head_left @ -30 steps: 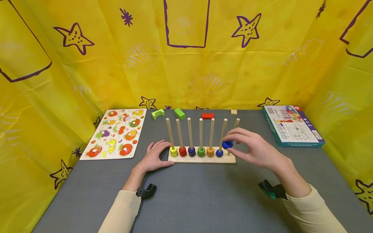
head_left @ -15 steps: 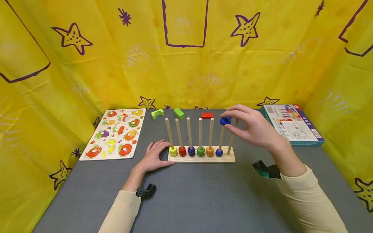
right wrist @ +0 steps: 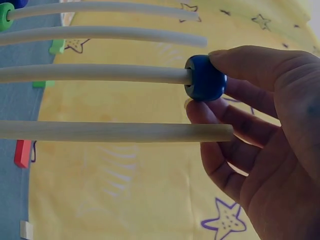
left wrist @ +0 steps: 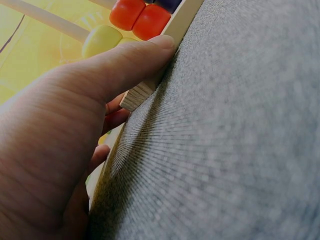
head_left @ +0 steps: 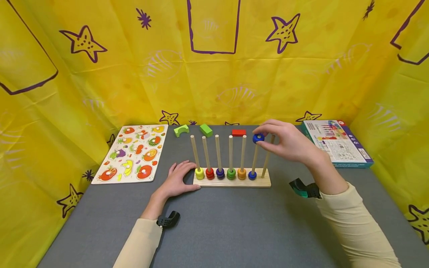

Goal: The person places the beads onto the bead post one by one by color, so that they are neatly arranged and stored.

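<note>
My right hand pinches a blue wooden bead between thumb and fingers at the top of the sixth peg from the left. In the right wrist view the tip of that peg enters the hole of the bead. Another blue bead sits at the foot of the same peg. My left hand holds the left end of the wooden base, thumb along its front edge and fingers behind. Yellow, red, dark blue, green and orange beads sit low on the other pegs; the rightmost peg is bare.
A fruit puzzle board lies at the left. Behind the pegs are a green arch block, a green block and a red block. A boxed game lies at the back right, partly behind my right hand. Yellow curtains enclose the table.
My right hand has lifted the blue bead from low near the base to the top of the sixth peg and set it over the tip. The left hand has stayed put.
</note>
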Motion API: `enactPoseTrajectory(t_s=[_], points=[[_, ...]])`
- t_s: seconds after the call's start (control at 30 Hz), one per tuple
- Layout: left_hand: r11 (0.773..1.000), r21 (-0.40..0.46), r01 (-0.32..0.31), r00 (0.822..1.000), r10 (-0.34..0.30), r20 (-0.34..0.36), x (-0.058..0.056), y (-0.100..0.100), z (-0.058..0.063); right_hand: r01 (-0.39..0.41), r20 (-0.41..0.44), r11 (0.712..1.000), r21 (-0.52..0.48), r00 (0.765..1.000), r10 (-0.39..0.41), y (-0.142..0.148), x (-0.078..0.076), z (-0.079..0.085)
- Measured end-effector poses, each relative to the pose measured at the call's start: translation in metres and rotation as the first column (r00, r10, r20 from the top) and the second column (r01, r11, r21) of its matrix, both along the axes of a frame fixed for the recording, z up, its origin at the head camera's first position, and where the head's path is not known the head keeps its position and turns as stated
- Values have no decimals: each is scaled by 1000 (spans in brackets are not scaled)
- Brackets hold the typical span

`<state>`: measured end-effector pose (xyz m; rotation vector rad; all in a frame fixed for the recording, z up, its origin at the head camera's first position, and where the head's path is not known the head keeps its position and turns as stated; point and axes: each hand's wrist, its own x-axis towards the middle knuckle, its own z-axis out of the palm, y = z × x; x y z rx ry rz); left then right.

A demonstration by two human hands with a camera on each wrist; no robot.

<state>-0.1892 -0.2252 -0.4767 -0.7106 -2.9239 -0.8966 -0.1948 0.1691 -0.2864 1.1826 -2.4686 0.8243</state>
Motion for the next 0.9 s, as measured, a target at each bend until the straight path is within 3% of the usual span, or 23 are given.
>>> enactPoseTrajectory(t_s=[0.23,0.5,0.7,0.9], points=[[1000,4,-1,1000,1,3,0,0,-1,2,33,1000,17,999,-2,1,0,-4],[1000,1,3,1000,-3,2,-1,0,0,-16,-73,999,-30,997,13,3,2,-3],[1000,-2,4,1000,-4,-3,-1,1,0,-104,-146,989,-102,985,89,2,13,3],[1000,3,6,1000,-6,-8,0,0,-2,-187,-149,973,-139,975,166,-2,30,-4]])
